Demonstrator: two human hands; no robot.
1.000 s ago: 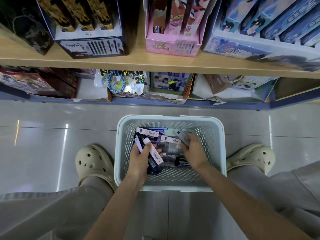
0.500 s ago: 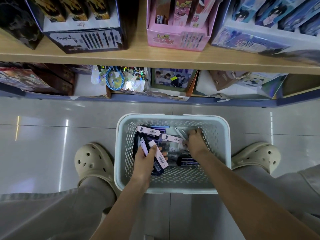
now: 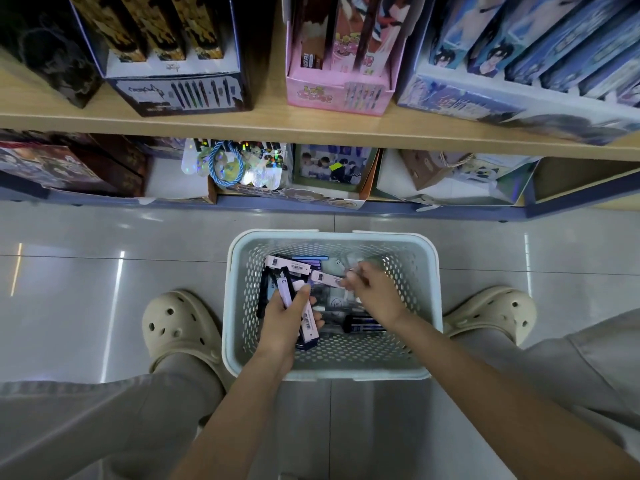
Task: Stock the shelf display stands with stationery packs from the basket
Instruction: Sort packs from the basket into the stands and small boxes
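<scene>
A pale blue perforated basket (image 3: 239,306) stands on the floor between my feet, with several stationery packs (image 3: 291,266) lying loose in it. My left hand (image 3: 285,322) is inside the basket and grips a bundle of white and dark packs (image 3: 306,320). My right hand (image 3: 374,294) reaches in at the right and its blurred fingers pinch a white pack (image 3: 327,279) at its end. Three display stands sit on the wooden shelf (image 3: 311,124) above: a dark one (image 3: 180,93), a pink one (image 3: 341,93) and a blue one (image 3: 485,102).
A lower shelf (image 3: 311,204) just beyond the basket carries boxes, a blue cord loop (image 3: 225,166) and a framed picture. My beige clogs (image 3: 176,327) flank the basket on the glossy tiled floor. A dark box (image 3: 48,57) stands at the far left of the upper shelf.
My right hand has moved from the basket's far right corner toward the middle and taken hold of a white pack. My left hand keeps its bundle and has risen slightly.
</scene>
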